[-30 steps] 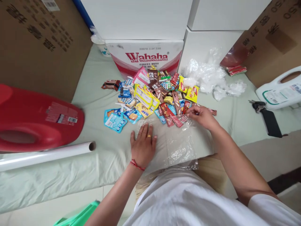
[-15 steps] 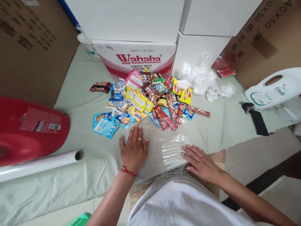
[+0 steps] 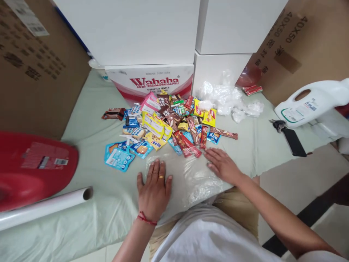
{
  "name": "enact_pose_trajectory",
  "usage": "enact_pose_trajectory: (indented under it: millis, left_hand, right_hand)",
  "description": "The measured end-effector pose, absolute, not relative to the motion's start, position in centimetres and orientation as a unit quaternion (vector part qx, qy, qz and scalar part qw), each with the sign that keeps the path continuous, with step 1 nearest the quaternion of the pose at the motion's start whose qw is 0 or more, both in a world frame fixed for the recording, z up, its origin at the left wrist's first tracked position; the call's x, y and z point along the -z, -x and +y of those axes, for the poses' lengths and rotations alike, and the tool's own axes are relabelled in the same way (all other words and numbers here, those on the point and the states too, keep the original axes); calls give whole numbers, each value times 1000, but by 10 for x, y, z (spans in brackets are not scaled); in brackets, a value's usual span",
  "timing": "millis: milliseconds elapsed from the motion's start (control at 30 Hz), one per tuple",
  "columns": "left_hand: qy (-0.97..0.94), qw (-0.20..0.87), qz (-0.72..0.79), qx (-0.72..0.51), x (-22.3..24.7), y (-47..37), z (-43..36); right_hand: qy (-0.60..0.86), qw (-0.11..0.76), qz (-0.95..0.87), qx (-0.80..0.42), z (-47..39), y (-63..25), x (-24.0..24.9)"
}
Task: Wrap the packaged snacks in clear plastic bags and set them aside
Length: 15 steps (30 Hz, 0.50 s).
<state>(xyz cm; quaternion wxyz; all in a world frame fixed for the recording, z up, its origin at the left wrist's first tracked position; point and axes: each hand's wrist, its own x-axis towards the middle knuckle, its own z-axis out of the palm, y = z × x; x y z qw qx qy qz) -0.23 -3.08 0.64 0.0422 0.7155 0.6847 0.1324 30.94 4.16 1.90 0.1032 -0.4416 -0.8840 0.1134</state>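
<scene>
A clear plastic bag (image 3: 188, 182) lies spread at the near edge of the cloth-covered table, wrinkled on its right side. Flat on its left part rests my left hand (image 3: 155, 185), palm down with fingers apart. My right hand (image 3: 222, 163) touches the bag's upper right corner, its fingers stretched out and holding nothing. Just beyond the bag is a heap of wrapped snacks: red packets (image 3: 187, 143), a yellow packet (image 3: 153, 124), blue packets (image 3: 120, 159) and a brown stick packet (image 3: 225, 133) among them. My right fingertips come close to the red packets.
A Wahaha carton (image 3: 155, 82) stands behind the heap, with crumpled clear plastic (image 3: 220, 96) to its right. At left are a red jug (image 3: 35, 167) and a white roll (image 3: 46, 209). A white jug (image 3: 308, 103) and keys with a black case (image 3: 291, 140) lie at right.
My right hand has slid up the bag, away from my body, toward the red packets. My left hand stays flat on the bag. The camera view has shifted slightly.
</scene>
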Motion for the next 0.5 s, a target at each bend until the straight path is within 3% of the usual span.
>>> enact_pose_trajectory:
  millis: [133, 267, 367, 500]
  left_hand:
    - [-714, 51, 685, -134, -7, 1, -30]
    - [-720, 53, 680, -132, -5, -1, -33]
    - [-727, 48, 672, -129, -4, -3, -38]
    - [-729, 47, 670, -130, -4, -4, -40]
  right_hand:
    - [564, 132, -812, -73, 67, -343, -30]
    - [597, 154, -783, -79, 94, -303, -63]
    - [591, 64, -791, -145, 111, -238, -82]
    - [613, -33, -778, -135, 123, -174, -85]
